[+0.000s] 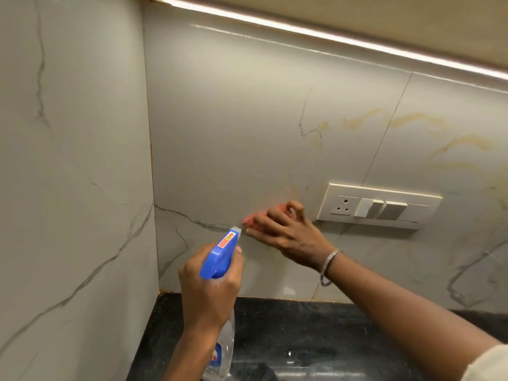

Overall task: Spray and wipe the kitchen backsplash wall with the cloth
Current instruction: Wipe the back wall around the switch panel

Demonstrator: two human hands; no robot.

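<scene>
My left hand (210, 287) grips the neck of a clear spray bottle (221, 350) with a blue trigger head (221, 253); its grey nozzle faces the wall. My right hand (286, 229) presses a red cloth (254, 219) against the grey marble backsplash wall (247, 127), just left of the switch plate. Most of the cloth is hidden under the fingers. The cloth and hand look slightly blurred.
A white switch and socket plate (379, 206) sits on the wall right beside my right hand. A side wall (74, 160) meets the backsplash in a corner at the left. Below runs a black stone countertop (302, 331). A light strip (330, 37) glows under the upper cabinet.
</scene>
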